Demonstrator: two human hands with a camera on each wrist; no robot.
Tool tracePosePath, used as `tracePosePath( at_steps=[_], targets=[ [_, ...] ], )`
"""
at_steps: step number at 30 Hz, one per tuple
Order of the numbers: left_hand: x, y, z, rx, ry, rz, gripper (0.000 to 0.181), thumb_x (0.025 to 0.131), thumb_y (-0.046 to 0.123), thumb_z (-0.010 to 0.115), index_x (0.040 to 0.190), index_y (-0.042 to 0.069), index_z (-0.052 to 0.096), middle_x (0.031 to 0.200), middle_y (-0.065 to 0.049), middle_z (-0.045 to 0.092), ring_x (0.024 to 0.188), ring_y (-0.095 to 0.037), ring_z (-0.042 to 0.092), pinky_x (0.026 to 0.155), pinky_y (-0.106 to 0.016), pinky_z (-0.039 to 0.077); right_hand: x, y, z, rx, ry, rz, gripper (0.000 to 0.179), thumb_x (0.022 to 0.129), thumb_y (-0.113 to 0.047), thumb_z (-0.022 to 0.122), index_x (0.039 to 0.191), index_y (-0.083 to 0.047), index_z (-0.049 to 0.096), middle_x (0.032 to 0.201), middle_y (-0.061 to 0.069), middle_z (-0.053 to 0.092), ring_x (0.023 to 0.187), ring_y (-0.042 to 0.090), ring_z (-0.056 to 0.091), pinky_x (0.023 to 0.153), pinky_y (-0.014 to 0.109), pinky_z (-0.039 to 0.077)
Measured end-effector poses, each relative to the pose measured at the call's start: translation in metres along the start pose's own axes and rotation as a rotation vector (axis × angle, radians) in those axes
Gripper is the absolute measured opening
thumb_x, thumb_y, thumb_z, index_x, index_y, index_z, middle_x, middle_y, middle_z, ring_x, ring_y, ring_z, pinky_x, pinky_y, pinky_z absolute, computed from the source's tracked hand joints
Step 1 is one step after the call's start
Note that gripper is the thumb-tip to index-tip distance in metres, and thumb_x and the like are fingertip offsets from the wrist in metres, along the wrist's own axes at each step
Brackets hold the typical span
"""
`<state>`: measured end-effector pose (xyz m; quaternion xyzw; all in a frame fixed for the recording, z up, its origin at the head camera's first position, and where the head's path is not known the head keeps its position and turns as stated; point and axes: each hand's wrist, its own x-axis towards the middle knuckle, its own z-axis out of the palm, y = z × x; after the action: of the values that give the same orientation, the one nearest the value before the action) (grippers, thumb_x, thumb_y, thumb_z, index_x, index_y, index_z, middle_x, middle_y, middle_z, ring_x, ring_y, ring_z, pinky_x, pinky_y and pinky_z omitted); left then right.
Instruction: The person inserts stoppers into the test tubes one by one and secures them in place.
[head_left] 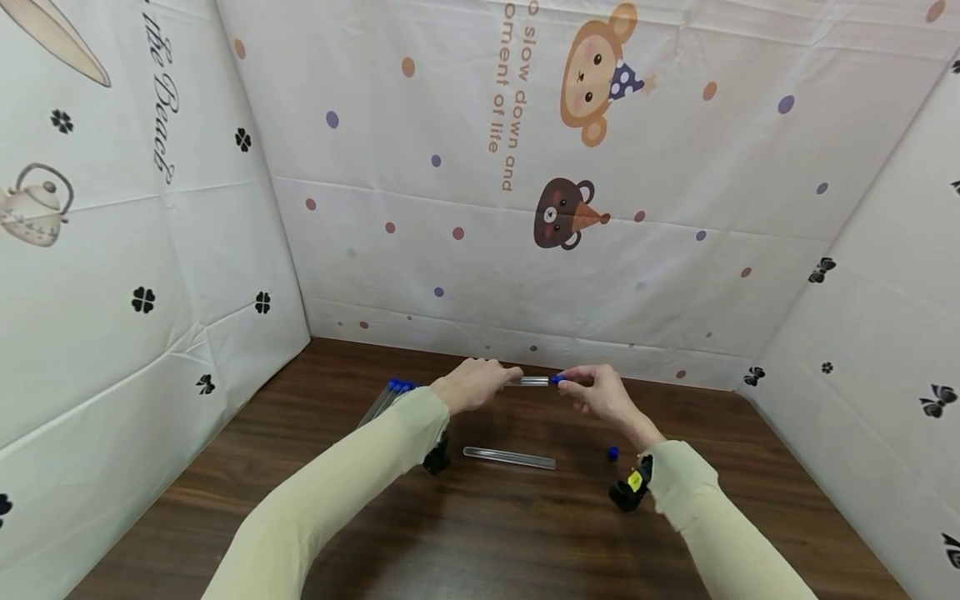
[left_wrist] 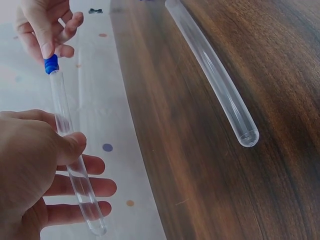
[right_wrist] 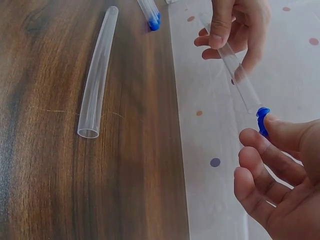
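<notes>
My left hand (head_left: 476, 385) pinches a clear test tube (left_wrist: 61, 97) between thumb and fingers, near the back of the table. In the left wrist view the tube's rounded end points down past my fingers. My right hand (head_left: 602, 392) holds a small blue cap (right_wrist: 262, 120) between thumb and index finger, right at the tube's open mouth. Whether cap and tube touch, I cannot tell. Nearer to me, a second uncapped test tube (head_left: 510, 457) lies on the table, its open end toward the right. Another blue cap (head_left: 613, 453) sits below my right wrist.
Several test tubes with blue caps (head_left: 395, 385) lie at the left, partly behind my left forearm. The brown wooden table (head_left: 480, 533) is bounded by white printed cloth walls (head_left: 450, 267) at the back and both sides, the back one close behind my hands.
</notes>
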<state>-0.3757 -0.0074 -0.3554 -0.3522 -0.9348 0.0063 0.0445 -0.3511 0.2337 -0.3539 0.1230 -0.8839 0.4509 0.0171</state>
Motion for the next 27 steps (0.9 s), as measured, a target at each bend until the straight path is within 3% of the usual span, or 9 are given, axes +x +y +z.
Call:
tracePosePath(
  at_steps=[4, 9, 16, 27],
  targets=[
    [-0.0001, 0.0007, -0.0012, -0.008, 0.001, 0.004, 0.043, 0.097, 0.009, 0.056, 0.136, 0.024, 0.050, 0.105, 0.001, 0.072, 0.077, -0.008, 0.065, 0.064, -0.023, 0.051, 0.0001, 0.0008, 0.0006, 0.015, -0.020, -0.037, 0.027, 0.094, -0.013, 0.062, 0.113, 0.006, 0.066, 0.090, 0.017, 0.072, 0.056, 0.015, 0.060, 0.050, 0.026, 0.051],
    [-0.0014, 0.0002, -0.0013, -0.028, 0.011, 0.001, 0.043, 0.096, 0.008, 0.056, 0.136, 0.025, 0.051, 0.105, 0.002, 0.072, 0.079, -0.008, 0.066, 0.067, -0.023, 0.052, -0.0004, 0.0004, 0.0012, 0.061, -0.045, -0.050, 0.028, 0.095, -0.012, 0.061, 0.113, 0.009, 0.064, 0.089, 0.011, 0.072, 0.061, 0.019, 0.061, 0.054, 0.031, 0.053],
    [-0.0022, -0.0003, -0.0004, -0.094, 0.000, 0.000, 0.038, 0.101, 0.015, 0.050, 0.137, 0.026, 0.049, 0.111, 0.000, 0.071, 0.079, -0.008, 0.065, 0.066, -0.023, 0.051, 0.0008, 0.0022, 0.0022, 0.083, -0.045, -0.061, 0.028, 0.095, -0.012, 0.060, 0.113, 0.010, 0.063, 0.090, 0.013, 0.071, 0.064, 0.020, 0.062, 0.054, 0.027, 0.052],
    [-0.0004, 0.0003, -0.0015, -0.080, 0.007, 0.007, 0.038, 0.099, 0.016, 0.053, 0.135, 0.027, 0.050, 0.106, 0.001, 0.070, 0.069, -0.006, 0.057, 0.063, -0.022, 0.049, 0.0012, -0.0019, 0.0044, 0.077, -0.044, -0.058, 0.028, 0.095, -0.009, 0.060, 0.114, 0.011, 0.062, 0.090, 0.014, 0.070, 0.064, 0.021, 0.061, 0.054, 0.029, 0.053]
  ],
)
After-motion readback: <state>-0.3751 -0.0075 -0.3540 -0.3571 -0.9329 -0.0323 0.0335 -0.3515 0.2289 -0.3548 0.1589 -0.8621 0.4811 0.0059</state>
